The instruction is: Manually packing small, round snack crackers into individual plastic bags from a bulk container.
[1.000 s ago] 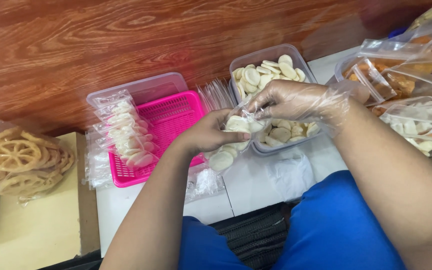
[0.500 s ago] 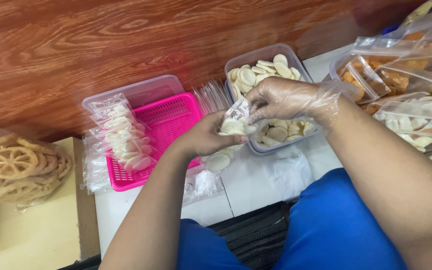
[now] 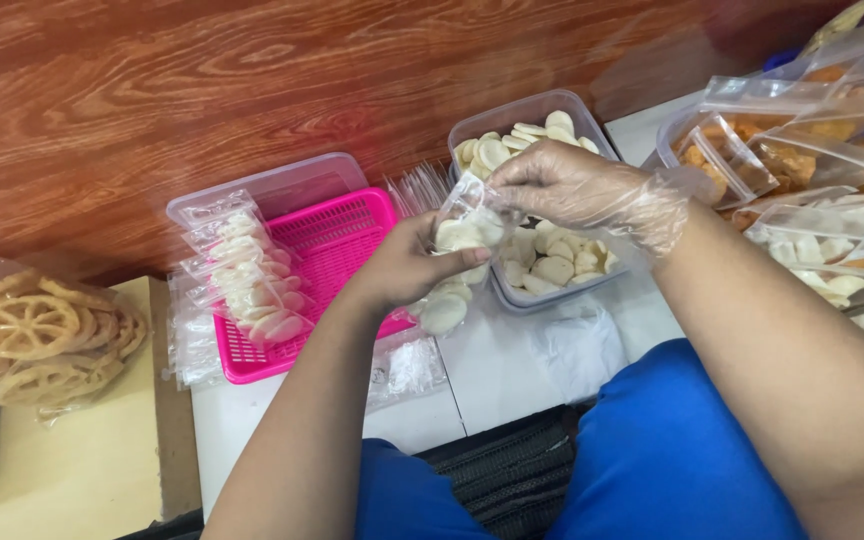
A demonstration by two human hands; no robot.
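pink basket crowds left, bagged snacks right, wood floor open

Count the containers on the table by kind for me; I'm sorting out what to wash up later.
Clear plastic tub holding pale round crackers: 1
Pink mesh basket: 1
Clear flat lid or tray behind the pink basket: 1
Total: 3

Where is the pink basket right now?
In the head view, the pink basket sits left of centre on the white table, just left of the left hand, with filled packets piled on its left side.
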